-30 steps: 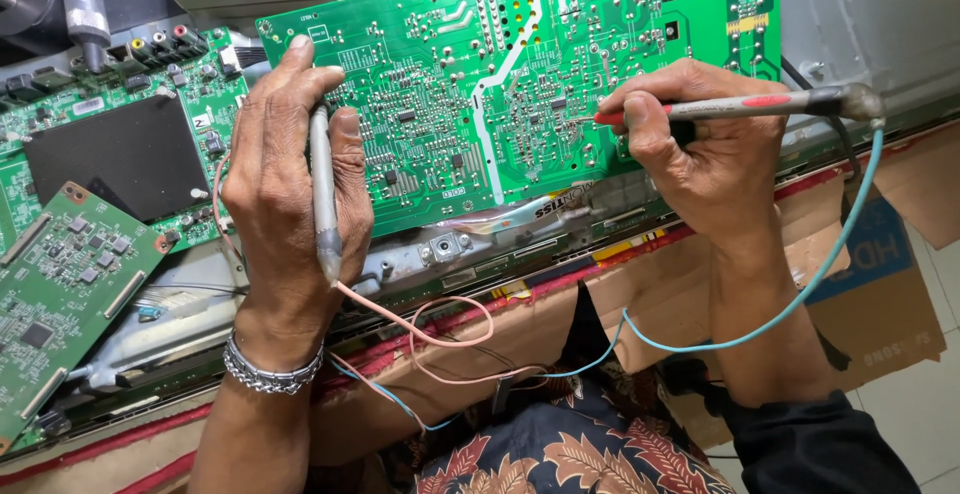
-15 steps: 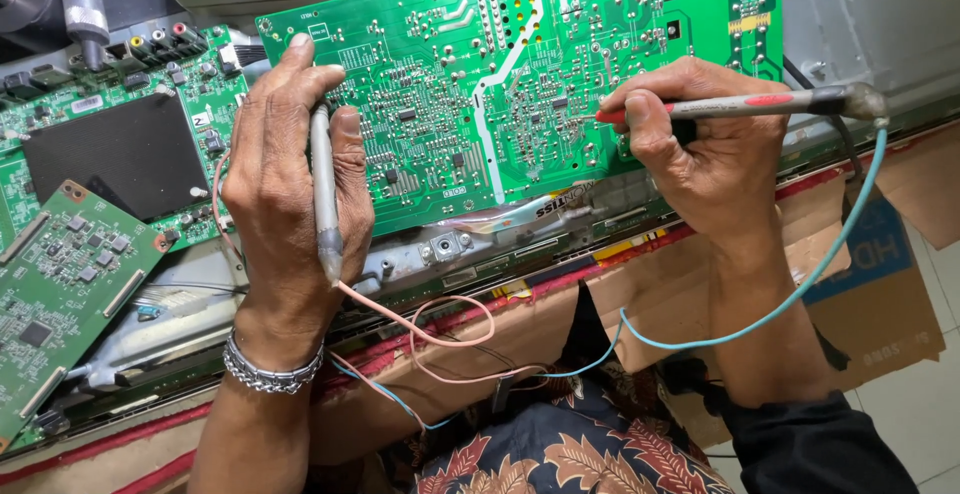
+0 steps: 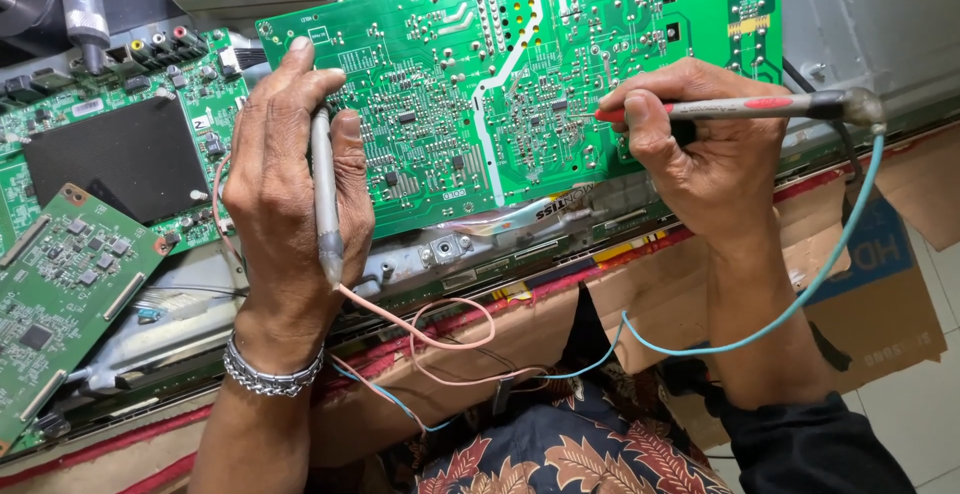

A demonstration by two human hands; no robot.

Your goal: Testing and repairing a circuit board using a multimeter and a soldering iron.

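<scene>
Circuit board [image 3: 520, 84]: left hand [image 3: 290, 184] grips grey probe [image 3: 323, 194], right hand [image 3: 700, 149] pinches red-tipped probe [image 3: 740, 107]; touch tips lightly and steadily, never bridging neighbouring solder joints.

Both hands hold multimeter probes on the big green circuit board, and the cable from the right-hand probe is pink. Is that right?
Not quite. The head view shows the cable from the right hand's probe is light blue; the pink lead runs from the left hand's grey probe. Both probes do rest on the green circuit board.
</scene>
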